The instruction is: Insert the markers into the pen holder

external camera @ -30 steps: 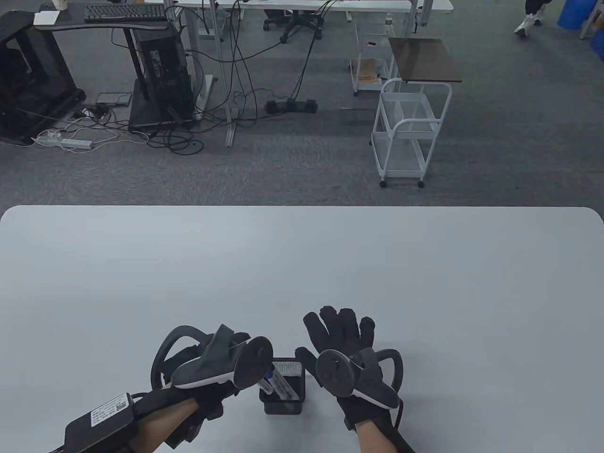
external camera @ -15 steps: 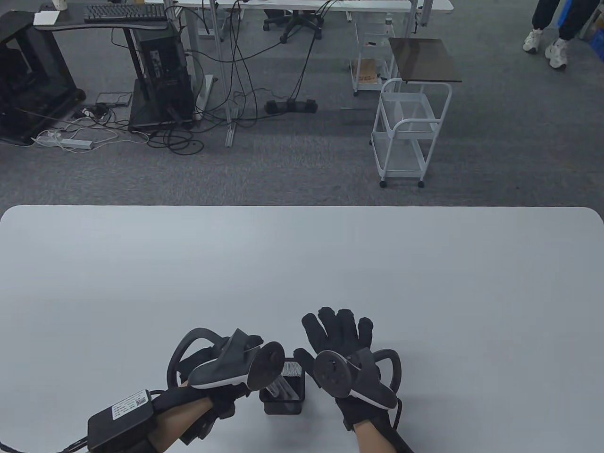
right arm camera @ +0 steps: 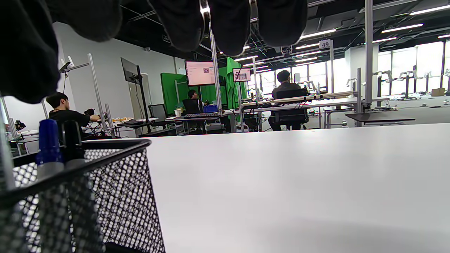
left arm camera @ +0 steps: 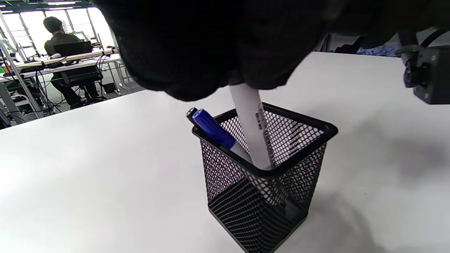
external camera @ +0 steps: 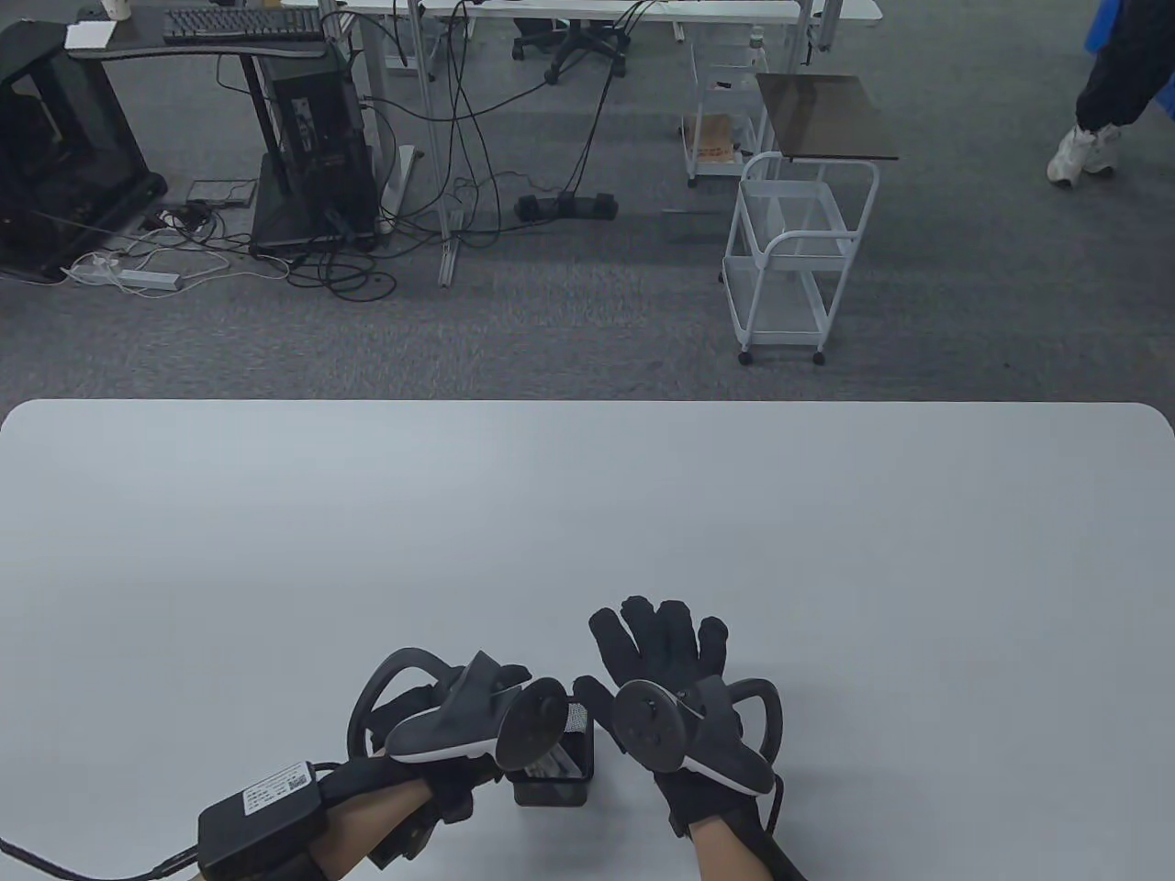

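Note:
A black mesh pen holder [external camera: 551, 787] stands near the table's front edge, also in the left wrist view [left arm camera: 267, 182] and the right wrist view [right arm camera: 81, 196]. My left hand [external camera: 459, 725] is right above it and holds a white marker [left arm camera: 251, 126] whose lower end is inside the holder. A blue-capped marker [left arm camera: 212, 130] and a black-capped marker [left arm camera: 191, 113] lean in the holder's corner. My right hand [external camera: 661, 652] rests flat on the table just right of the holder, fingers spread and empty.
The white table [external camera: 587, 514] stretches far beyond the hands. Past its far edge are a white wire cart [external camera: 794, 257], desks and cables on the floor. A walking person's leg [external camera: 1097, 110] shows at the top right.
My left hand has moved right and come over the holder, lowering the white marker into it. My right hand has stayed put.

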`<state>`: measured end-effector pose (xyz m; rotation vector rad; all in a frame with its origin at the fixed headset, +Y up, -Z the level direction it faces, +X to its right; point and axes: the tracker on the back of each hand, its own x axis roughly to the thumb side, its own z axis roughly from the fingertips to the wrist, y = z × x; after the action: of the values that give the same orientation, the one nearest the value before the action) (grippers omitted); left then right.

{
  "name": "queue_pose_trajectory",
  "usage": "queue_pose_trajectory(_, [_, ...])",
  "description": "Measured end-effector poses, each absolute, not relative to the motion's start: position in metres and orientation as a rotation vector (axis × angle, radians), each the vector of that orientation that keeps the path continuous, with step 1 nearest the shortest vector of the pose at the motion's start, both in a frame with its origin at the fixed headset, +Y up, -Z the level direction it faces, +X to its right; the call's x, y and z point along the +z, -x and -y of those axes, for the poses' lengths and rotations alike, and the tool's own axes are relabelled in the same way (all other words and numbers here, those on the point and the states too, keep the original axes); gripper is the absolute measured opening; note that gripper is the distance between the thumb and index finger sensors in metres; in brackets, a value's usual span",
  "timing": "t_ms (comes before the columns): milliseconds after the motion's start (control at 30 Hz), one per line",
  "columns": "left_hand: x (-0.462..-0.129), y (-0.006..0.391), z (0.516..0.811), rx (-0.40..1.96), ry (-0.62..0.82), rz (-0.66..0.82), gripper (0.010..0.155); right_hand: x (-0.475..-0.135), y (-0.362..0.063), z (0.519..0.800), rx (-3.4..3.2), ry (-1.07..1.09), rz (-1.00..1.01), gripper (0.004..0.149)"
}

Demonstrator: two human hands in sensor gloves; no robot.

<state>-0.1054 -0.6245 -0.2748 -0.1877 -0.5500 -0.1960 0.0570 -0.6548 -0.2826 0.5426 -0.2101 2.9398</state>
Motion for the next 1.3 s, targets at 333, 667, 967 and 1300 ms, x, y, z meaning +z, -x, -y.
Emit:
queue_pose_trajectory(333, [-0.273, 0.103, 0.633, -0.184, 0.183, 0.574, 0.045, -0.284, -0.057, 0.656, 2.952, -0.536, 0.196, 0.07])
queue_pose_trajectory(667, [-0.274, 0.103, 0.639, -0.167, 0.171, 0.572, 0.045, -0.284, -0.058, 0.656, 2.956, -0.529, 0.197, 0.069])
queue_pose_trajectory(967, [-0.275, 0.11, 0.631, -0.147, 0.173, 0.564, 0.056, -0.285, -0.059, 0.656, 2.957, -0.517, 0.2, 0.07])
queue_pose_trajectory(1300, [-0.272, 0.133, 0.604, -0.161, 0.106, 0.466, 0.052, -0.285, -0.057, 0.657, 2.973, -0.522, 0.193, 0.069])
